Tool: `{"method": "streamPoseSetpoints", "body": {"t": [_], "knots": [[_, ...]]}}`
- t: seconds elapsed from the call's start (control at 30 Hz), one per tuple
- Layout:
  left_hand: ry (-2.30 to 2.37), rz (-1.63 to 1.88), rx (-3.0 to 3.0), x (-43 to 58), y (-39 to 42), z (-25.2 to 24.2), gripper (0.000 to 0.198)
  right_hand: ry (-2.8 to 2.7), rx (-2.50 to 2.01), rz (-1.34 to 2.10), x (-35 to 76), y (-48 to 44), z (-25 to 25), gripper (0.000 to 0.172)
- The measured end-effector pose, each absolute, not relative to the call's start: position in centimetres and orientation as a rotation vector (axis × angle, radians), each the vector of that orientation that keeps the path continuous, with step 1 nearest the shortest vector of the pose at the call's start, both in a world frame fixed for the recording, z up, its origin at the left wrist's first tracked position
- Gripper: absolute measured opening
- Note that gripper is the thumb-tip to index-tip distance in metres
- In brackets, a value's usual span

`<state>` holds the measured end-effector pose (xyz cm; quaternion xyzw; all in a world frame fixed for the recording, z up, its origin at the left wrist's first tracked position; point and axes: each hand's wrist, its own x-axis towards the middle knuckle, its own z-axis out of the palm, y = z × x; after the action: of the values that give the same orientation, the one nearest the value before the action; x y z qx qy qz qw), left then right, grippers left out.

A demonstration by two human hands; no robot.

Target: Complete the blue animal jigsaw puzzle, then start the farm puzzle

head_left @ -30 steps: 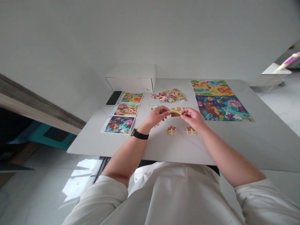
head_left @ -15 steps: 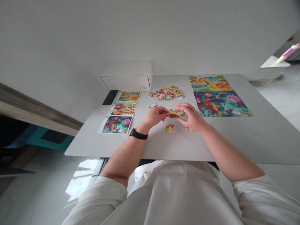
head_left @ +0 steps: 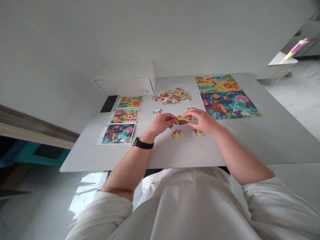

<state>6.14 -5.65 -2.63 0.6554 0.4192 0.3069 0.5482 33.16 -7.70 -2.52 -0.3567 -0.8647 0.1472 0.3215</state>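
Left hand (head_left: pixel 162 123), right hand (head_left: pixel 203 120); jigsaw piece (head_left: pixel 182 120) between

A jigsaw piece (head_left: pixel 182 119), brown with a yellow-green band, is pinched flat between the left hand (head_left: pixel 162 122) and right hand (head_left: pixel 203 120); two small brown-and-cream pieces (head_left: pixel 176 134) and (head_left: pixel 197 133) lie apart just below; a pale single piece (head_left: pixel 157 111) lies left; a loose multicoloured heap (head_left: pixel 171 96) lies beyond.
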Motion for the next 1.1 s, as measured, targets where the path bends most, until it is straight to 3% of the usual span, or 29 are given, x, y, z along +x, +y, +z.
{"method": "streamPoseSetpoints", "body": {"t": [0.23,0.5,0.9,1.1], "knots": [[1.091,0.732,1.61,5.5,-6.1,-1.4,0.018,-2.256,-0.936,0.371,33.0,-8.0,-2.4,0.038],[1.208,0.974,1.648,4.1,-4.9,-1.8,0.028,-2.248,-0.99,0.318,32.9,-8.3,-2.2,0.045],[1.249,0.798,1.744,5.4,-6.3,-0.9,0.05,-2.225,-0.999,0.247,32.5,-8.5,-2.7,0.042],[1.256,0.791,1.762,5.6,-6.2,-1.1,0.035,-2.201,-0.988,0.287,32.1,-8.7,-2.8,0.042]]}}
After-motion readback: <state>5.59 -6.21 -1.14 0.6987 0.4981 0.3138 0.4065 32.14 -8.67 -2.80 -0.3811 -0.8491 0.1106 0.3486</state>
